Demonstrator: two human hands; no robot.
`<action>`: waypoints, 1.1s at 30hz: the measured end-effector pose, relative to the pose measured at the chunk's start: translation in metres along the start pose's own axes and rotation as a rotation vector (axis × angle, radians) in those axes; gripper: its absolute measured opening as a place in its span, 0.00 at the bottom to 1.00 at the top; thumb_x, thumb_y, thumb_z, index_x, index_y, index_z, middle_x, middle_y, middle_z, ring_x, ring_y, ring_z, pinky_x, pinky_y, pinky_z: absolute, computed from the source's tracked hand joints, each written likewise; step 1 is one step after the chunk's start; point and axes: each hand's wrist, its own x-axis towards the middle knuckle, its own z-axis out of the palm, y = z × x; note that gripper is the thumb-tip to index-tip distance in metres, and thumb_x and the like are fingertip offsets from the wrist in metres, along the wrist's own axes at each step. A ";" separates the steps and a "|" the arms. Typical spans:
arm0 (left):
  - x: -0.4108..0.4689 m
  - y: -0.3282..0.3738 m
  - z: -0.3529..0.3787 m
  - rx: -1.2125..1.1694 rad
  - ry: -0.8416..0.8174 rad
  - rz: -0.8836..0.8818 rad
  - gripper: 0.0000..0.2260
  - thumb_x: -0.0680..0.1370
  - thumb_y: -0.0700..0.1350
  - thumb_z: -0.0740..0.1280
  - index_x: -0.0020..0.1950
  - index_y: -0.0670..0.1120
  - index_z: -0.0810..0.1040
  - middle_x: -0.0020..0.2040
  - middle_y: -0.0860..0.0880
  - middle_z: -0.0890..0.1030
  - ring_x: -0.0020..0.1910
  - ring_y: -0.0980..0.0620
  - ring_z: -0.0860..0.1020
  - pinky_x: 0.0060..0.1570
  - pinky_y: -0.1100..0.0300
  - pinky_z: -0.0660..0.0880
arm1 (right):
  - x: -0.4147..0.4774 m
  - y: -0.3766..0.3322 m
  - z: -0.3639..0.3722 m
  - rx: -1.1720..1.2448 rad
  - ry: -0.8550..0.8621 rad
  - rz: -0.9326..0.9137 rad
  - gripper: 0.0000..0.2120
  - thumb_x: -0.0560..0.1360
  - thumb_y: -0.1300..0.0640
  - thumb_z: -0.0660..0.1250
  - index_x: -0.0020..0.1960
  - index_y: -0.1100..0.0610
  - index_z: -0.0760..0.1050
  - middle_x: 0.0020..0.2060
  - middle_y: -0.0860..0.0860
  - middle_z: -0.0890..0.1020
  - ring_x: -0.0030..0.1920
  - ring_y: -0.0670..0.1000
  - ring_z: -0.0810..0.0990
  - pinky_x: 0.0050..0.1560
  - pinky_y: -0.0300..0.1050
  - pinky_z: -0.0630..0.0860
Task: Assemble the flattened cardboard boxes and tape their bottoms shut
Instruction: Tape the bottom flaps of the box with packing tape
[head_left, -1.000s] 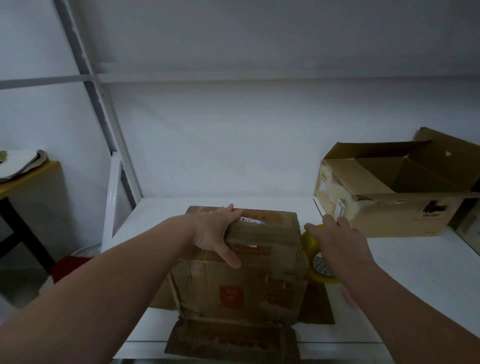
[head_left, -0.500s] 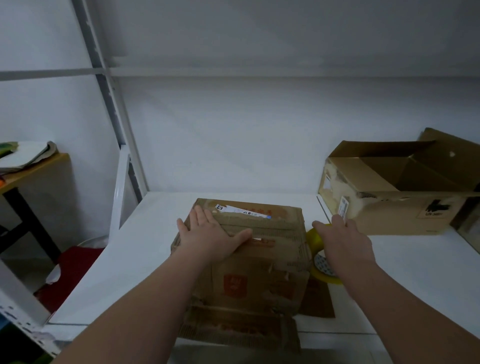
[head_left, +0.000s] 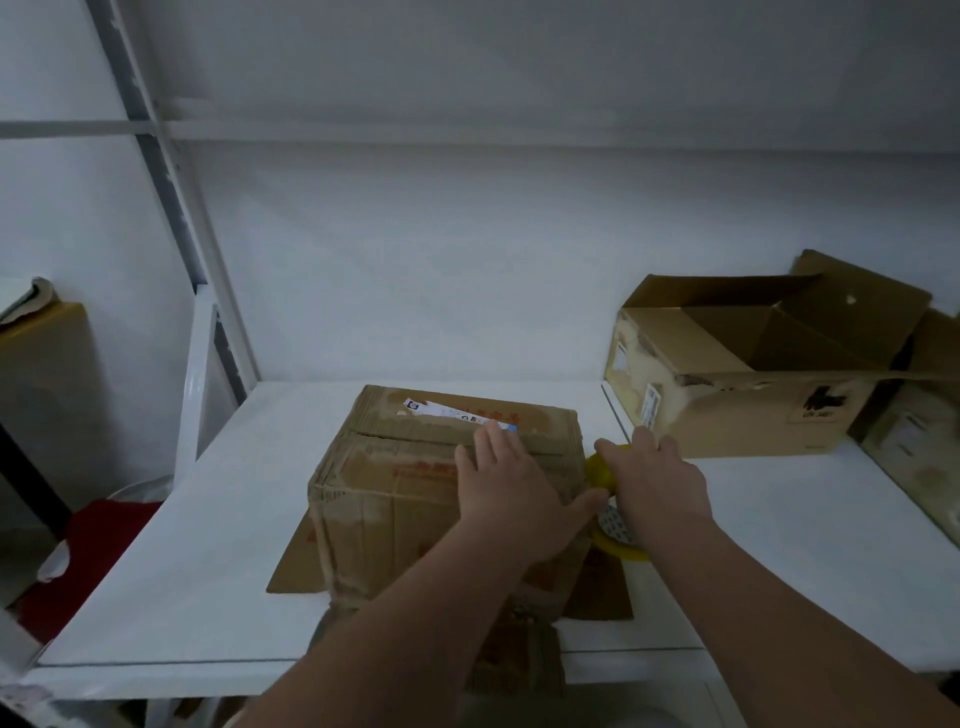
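The box (head_left: 395, 499) is brown, with red print on its top and front. A white label (head_left: 447, 410) with a bit of blue is on its top. The tape (head_left: 602, 470) is yellow, and its inside ring is white with small grey marks. The worktop (head_left: 208, 561) is white. The wall (head_left: 467, 260) is pale grey-white. The open box (head_left: 727, 415) is a lighter brown, with white stickers and a black mark (head_left: 826, 402) on its front. A red thing (head_left: 98, 540) lies low on the left.

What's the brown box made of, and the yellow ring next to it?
The cardboard box seems corrugated cardboard, matte brown, with ribbed edges and scuffed, creased faces. The tape roll is probably shiny yellow plastic; the right hand hides most of it.
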 end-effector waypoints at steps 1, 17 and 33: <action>-0.001 0.009 0.002 0.017 0.004 0.033 0.52 0.70 0.77 0.44 0.77 0.38 0.37 0.77 0.38 0.38 0.77 0.41 0.38 0.73 0.41 0.40 | -0.001 0.002 0.000 0.007 -0.016 0.006 0.28 0.74 0.52 0.68 0.70 0.47 0.60 0.62 0.55 0.66 0.63 0.57 0.67 0.53 0.50 0.75; 0.000 -0.081 -0.034 0.154 -0.168 0.400 0.32 0.79 0.44 0.59 0.79 0.54 0.45 0.79 0.54 0.43 0.78 0.49 0.46 0.72 0.35 0.46 | -0.023 -0.039 -0.004 0.432 -0.190 -0.266 0.25 0.71 0.45 0.69 0.64 0.51 0.67 0.55 0.51 0.73 0.54 0.53 0.75 0.47 0.44 0.72; -0.013 -0.137 0.011 -0.421 0.558 0.054 0.16 0.80 0.48 0.60 0.67 0.55 0.73 0.63 0.49 0.72 0.61 0.49 0.72 0.56 0.58 0.71 | -0.049 -0.138 -0.006 1.255 -0.439 0.043 0.33 0.59 0.38 0.78 0.58 0.48 0.69 0.55 0.47 0.76 0.56 0.51 0.74 0.58 0.52 0.74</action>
